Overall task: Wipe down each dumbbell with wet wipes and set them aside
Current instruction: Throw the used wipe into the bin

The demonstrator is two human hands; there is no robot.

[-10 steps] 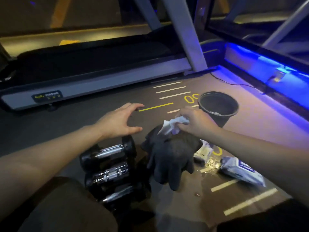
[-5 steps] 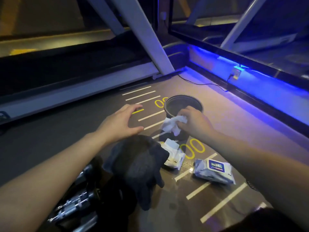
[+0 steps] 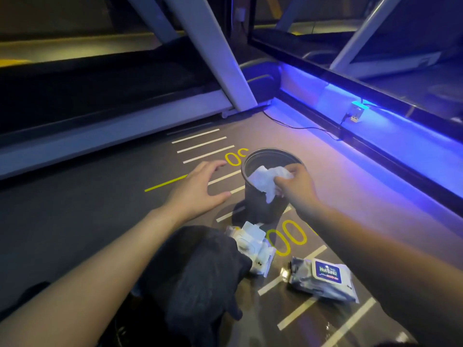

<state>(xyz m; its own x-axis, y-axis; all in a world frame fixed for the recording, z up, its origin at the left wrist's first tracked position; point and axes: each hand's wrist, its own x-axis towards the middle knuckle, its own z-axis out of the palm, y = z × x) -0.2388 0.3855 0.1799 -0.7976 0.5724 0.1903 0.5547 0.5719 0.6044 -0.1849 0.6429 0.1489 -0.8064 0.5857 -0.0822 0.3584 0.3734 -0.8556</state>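
Note:
My right hand [image 3: 297, 186] pinches a crumpled white wet wipe [image 3: 264, 182] just over the front rim of a small dark bin [image 3: 270, 156] on the gym floor. My left hand [image 3: 198, 189] hovers open, fingers spread, to the left of the bin and holds nothing. A dark cloth [image 3: 198, 276] is draped low in the middle, in front of me. Beside it lie an open white wipe pack [image 3: 255, 244] and a second pack with a blue label [image 3: 323, 279]. The dumbbells are out of sight, only a faint metallic glint shows at the bottom left.
A treadmill deck [image 3: 112, 131] with slanted white uprights runs across the back left. A blue-lit ledge [image 3: 390, 136] with a cable and plug lines the right side. The floor has white and yellow markings and some wet spots near the packs.
My view has swung up and right, away from the dumbbells. My right hand has carried the wipe forward from above the dark cloth to the bin's rim. My left hand stayed open beside it.

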